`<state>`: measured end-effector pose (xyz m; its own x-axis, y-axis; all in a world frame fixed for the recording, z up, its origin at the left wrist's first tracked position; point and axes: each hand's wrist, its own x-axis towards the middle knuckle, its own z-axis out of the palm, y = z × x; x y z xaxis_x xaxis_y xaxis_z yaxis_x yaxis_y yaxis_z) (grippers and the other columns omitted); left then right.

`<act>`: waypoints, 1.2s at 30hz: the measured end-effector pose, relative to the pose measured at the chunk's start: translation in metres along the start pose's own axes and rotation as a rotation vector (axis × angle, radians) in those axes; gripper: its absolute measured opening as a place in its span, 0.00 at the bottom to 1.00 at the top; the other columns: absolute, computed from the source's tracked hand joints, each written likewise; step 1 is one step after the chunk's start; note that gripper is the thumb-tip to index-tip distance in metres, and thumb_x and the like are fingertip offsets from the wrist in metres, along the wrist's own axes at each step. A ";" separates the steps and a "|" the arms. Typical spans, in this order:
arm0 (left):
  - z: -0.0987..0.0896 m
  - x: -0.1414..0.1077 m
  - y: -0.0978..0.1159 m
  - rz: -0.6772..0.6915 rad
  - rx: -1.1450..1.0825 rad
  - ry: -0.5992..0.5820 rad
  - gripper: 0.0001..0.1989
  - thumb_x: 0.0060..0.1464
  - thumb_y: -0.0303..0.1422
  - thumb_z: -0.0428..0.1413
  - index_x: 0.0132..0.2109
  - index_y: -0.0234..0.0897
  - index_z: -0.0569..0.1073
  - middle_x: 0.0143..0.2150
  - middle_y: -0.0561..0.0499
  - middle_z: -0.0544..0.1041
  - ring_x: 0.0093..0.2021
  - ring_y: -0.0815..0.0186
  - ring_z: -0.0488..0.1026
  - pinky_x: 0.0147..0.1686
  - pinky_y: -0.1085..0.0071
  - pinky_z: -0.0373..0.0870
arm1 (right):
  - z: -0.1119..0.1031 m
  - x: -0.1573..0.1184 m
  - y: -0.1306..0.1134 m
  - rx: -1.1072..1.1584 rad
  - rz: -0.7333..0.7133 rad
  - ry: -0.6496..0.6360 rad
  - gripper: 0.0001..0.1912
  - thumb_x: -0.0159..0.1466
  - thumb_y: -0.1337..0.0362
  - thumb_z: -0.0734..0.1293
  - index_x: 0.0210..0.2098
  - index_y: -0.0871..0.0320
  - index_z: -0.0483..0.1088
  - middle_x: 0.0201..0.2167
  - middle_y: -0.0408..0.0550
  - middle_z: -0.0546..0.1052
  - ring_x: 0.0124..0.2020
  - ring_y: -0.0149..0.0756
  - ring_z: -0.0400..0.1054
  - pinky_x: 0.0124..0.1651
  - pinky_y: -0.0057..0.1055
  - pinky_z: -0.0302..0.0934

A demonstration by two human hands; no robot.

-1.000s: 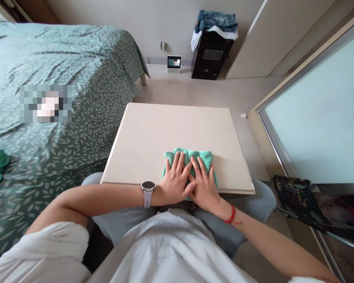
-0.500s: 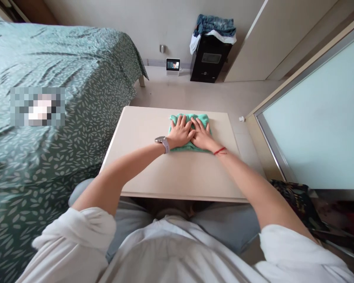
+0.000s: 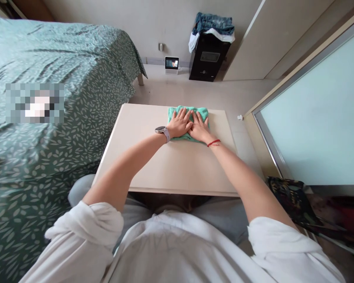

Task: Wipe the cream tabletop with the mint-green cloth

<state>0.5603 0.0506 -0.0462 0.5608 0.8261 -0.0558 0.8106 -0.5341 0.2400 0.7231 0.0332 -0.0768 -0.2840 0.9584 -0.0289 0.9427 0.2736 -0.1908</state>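
green cloth lies at the far edge of the table beneath two flat, splayed hands.

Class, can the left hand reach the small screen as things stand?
Probably not: the left hand rests on the green cloth, and the screen stands on the floor beyond the table.

Soft light, brightest on the bed's far side, deep shadow under the table, dim near right corner, wide-angle stretching, pixelated patch at left
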 end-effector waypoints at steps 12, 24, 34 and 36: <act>0.061 -0.168 0.070 0.214 -0.096 0.060 0.45 0.81 0.55 0.44 0.88 0.24 0.51 0.88 0.21 0.41 0.89 0.29 0.36 0.79 0.18 0.43 | 0.030 -0.212 -0.044 0.019 -0.079 0.078 0.38 0.80 0.61 0.56 0.87 0.57 0.57 0.88 0.61 0.57 0.88 0.68 0.46 0.82 0.81 0.51; 0.029 -0.024 0.033 0.352 0.008 -0.035 0.41 0.73 0.30 0.44 0.87 0.20 0.50 0.89 0.27 0.45 0.90 0.41 0.42 0.84 0.35 0.47 | 0.002 -0.087 0.003 0.001 0.069 0.053 0.39 0.79 0.63 0.53 0.86 0.69 0.55 0.87 0.67 0.57 0.89 0.59 0.48 0.88 0.72 0.38; 0.007 0.053 0.016 0.086 -0.007 0.060 0.39 0.76 0.32 0.47 0.89 0.43 0.53 0.90 0.35 0.48 0.89 0.30 0.42 0.79 0.19 0.40 | -0.016 0.013 0.052 0.049 0.167 0.062 0.39 0.81 0.55 0.50 0.88 0.53 0.54 0.91 0.60 0.47 0.90 0.74 0.36 0.78 0.92 0.42; 0.006 0.050 0.019 0.062 -0.003 0.058 0.39 0.76 0.32 0.47 0.89 0.39 0.51 0.90 0.32 0.47 0.89 0.30 0.42 0.80 0.20 0.41 | -0.015 0.014 0.053 0.057 0.171 0.060 0.38 0.81 0.55 0.50 0.88 0.52 0.54 0.90 0.60 0.49 0.89 0.72 0.39 0.78 0.91 0.42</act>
<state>0.6052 0.0805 -0.0502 0.5989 0.8007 0.0159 0.7743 -0.5840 0.2437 0.7721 0.0626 -0.0731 -0.1082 0.9941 -0.0077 0.9643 0.1031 -0.2439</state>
